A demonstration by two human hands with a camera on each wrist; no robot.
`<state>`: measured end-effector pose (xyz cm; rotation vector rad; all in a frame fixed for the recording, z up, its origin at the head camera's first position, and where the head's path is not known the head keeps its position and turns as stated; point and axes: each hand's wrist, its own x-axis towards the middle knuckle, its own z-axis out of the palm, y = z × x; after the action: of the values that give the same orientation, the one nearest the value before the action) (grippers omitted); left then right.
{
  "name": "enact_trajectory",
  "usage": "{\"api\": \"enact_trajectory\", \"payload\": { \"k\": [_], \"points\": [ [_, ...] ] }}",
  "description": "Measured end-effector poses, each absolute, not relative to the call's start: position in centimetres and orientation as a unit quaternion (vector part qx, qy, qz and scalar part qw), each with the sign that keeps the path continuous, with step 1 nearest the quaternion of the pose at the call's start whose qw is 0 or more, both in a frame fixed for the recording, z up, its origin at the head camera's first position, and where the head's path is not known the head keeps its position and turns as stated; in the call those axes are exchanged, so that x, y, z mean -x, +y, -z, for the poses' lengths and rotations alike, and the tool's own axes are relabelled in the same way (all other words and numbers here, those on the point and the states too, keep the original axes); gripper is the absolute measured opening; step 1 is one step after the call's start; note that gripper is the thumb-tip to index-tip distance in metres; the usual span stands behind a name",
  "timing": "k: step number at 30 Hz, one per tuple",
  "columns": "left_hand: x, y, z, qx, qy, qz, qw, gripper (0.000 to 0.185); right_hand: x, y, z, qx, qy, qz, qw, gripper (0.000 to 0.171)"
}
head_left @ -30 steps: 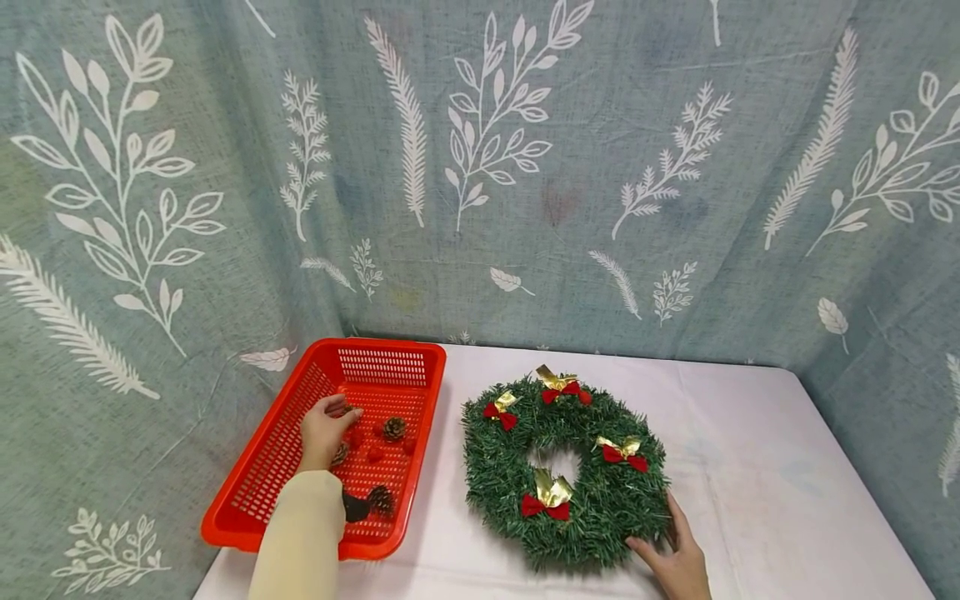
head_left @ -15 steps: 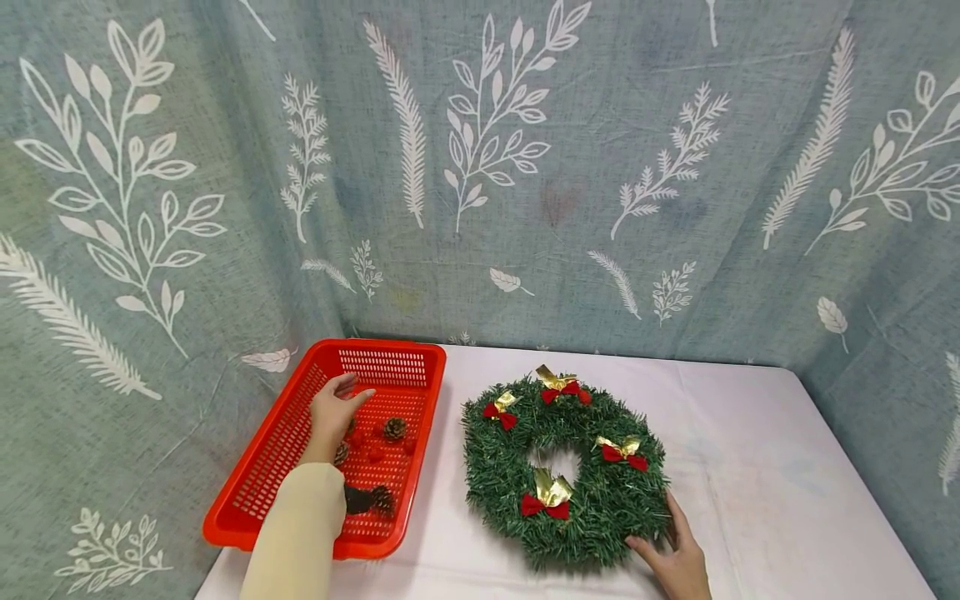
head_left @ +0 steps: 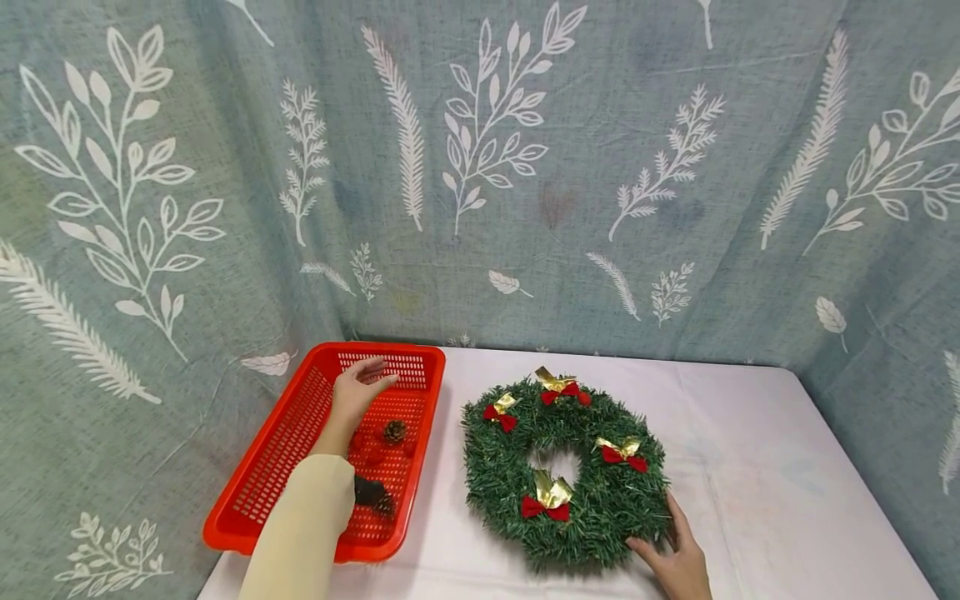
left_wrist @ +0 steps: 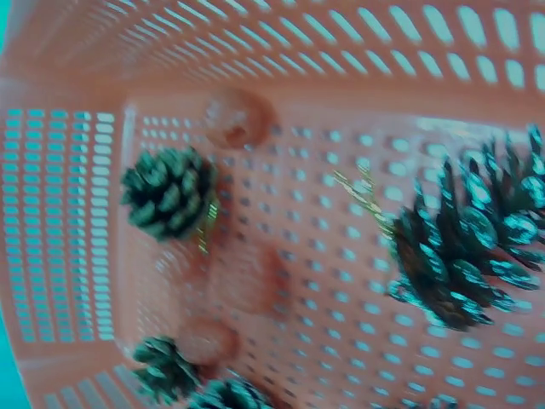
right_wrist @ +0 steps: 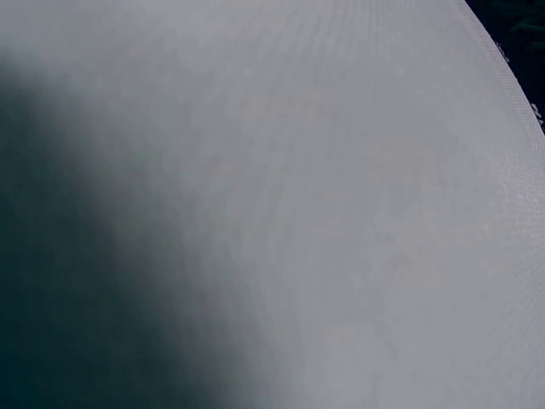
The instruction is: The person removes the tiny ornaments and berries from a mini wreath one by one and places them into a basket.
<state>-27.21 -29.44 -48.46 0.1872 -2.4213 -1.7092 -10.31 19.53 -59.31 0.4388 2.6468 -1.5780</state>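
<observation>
Meanwhile, left grip [head_left: 358, 385] hovers empty, fingers straight — pine cone [head_left: 394, 431] just below.

A basket [head_left: 270, 467] sits at the table's [head_left: 750, 467] left edge, with pine cones [head_left: 393, 431] and small balls [head_left: 375, 454] in it. The wreath [head_left: 600, 508] lies right of it, bows [head_left: 550, 497] on top. A patterned curtain [head_left: 525, 167] hangs behind.

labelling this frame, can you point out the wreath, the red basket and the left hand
wreath [head_left: 600, 508], head view, green needles at lower right of the ring
red basket [head_left: 262, 467], head view, left wall
left hand [head_left: 356, 392], head view, back of the hand
</observation>
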Motion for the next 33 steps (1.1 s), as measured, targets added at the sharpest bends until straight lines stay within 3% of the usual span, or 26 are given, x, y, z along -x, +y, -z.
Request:
{"api": "enact_trajectory", "payload": {
  "k": [5,17,33],
  "points": [
    [27.9,-28.4,47.5,-0.029,-0.807,0.586,0.063,0.055,10.3,19.5,59.2,-0.136,0.85,0.508,0.009,0.11],
    [28.7,-25.8,45.0,0.088,-0.795,0.597,-0.06,0.057,10.3,19.6,59.2,-0.139,0.851,0.507,0.017,0.111],
    [29.0,-20.9,44.4,0.179,-0.784,0.587,-0.095,0.056,10.5,19.8,59.2,-0.138,0.85,0.508,0.032,0.111]
  ]
}}
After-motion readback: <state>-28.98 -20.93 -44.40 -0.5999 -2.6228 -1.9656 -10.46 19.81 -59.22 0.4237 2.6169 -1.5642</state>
